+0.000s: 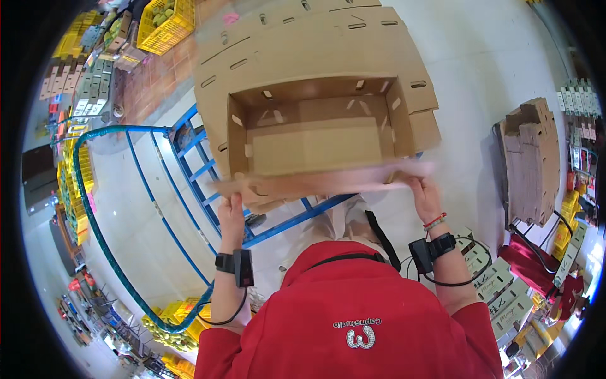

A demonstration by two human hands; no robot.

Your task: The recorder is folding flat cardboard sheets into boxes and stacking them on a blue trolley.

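Observation:
An open brown cardboard box [315, 142] lies in front of me on a stack of flat, slotted cardboard sheets [309, 47]. Its far wall and both end walls stand up, with hand holes cut in them. The near side flap [328, 182] is slightly smeared by motion. My left hand [231, 218] grips the flap's left end, thumb up and the other fingers mostly hidden. At its right end, my right hand [426, 199] is closed on the same flap.
Under the sheets is a blue metal trolley [202, 170], its curved handle [82, 183] reaching left. A pile of folded cardboard [531, 164] stands at the right. Printed cartons [505, 297] sit at lower right. A yellow crate of fruit [165, 25] is at far left.

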